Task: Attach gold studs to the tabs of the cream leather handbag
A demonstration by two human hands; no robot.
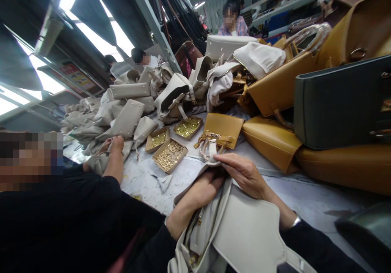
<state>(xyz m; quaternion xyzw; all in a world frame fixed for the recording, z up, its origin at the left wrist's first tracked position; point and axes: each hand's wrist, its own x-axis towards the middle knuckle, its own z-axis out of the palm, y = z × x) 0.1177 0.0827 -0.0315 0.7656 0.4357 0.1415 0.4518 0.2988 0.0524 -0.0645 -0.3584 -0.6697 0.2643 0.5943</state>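
A cream handbag [247, 228] lies on its side, mouth open, in front of me, with its flap spread to the right and a zipped pocket showing inside. My left hand [206, 191] reaches into the mouth, fingers curled at the far rim and partly hidden by the lining. Opposite it, my right hand [244, 173] pinches that same rim from outside, near a short cream strap end. Just beyond stands a small mustard bag [224, 128] with a clasp and wrapped handles.
Cardboard trays of small gold hardware, one holding studs [169, 155], sit on the white table [269, 183]. Cream bags [128, 118] are heaped behind them. Mustard bags [281, 85] and a dark green bag [339, 102] pile up on the right. A co-worker's hand [117, 143] handles a cream bag at left.
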